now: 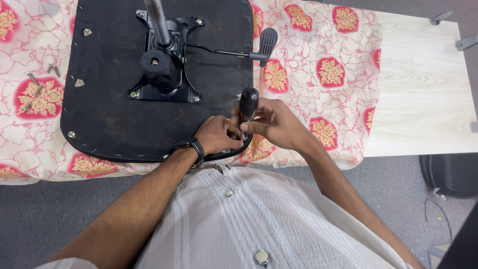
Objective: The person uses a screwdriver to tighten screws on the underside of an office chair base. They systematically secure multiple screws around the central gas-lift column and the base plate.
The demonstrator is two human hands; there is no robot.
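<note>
Work piece: upturned chair seat (pixel 124 114), black underside up, flat on a patterned cloth (pixel 308 74) over a pale wooden table (pixel 423 89).
Fitted parts: black mechanism plate (pixel 167 65) bolted at centre, gas-lift column (pixel 157 20) rising from it, lever with paddle grip (pixel 267 45) pointing to the right.
Tool: screwdriver with black handle (pixel 248 102), upright at the near right corner of the seat; tip hidden behind fingers.
Right hand (pixel 274 124): closed around the screwdriver just below the handle bulb.
Left hand (pixel 216 134): curled narrow at the tool's lower end, touching the seat edge; watch on wrist.
Fastener under tip: cannot tell, not visible.
Loose hardware: bolts (pixel 37 84) lying on the cloth, well apart to the left.
Technique advised: shaft held square to the seat, firm downward pressure, guiding fingers kept clear of the tip, seat steadied against sliding on the cloth.
Risk judged: slip of the tip off the screw head, with scoring of the base.
</note>
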